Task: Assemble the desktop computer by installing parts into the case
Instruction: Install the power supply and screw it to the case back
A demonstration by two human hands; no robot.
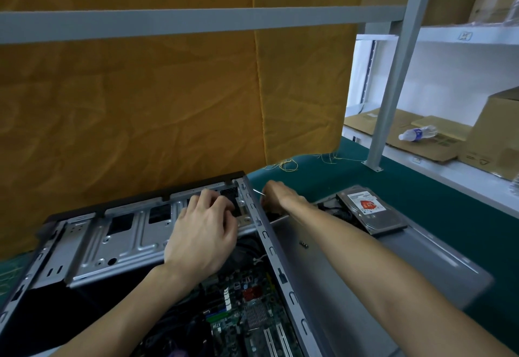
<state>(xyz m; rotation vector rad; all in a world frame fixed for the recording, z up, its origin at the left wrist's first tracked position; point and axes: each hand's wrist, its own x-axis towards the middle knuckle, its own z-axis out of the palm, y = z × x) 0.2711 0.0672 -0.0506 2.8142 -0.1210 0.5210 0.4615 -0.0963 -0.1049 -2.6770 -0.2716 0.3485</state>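
Forearms, bare, enter from the bottom edge, crossing above the open case (269,244), which lies on its side on a green mat (421,188).

Head view, surroundings: hard drive (370,210), red label up, rests on a grey side panel (365,266) just right of the case. Orange cloth (168,98) hangs behind, a grey rail (196,21) across it. Shelving at right holds cardboard boxes (500,132) and a lying plastic bottle (418,133).

Case: motherboard (247,309) in the floor, green with white slots; silver drive cage (112,244) spans the far end.

Left hand (202,233): on the cage, fingers curled at a black opening; what it holds, cannot tell.

Right hand (278,192): outside the case's top right corner, fingers curled round a thin metal tool (258,191).
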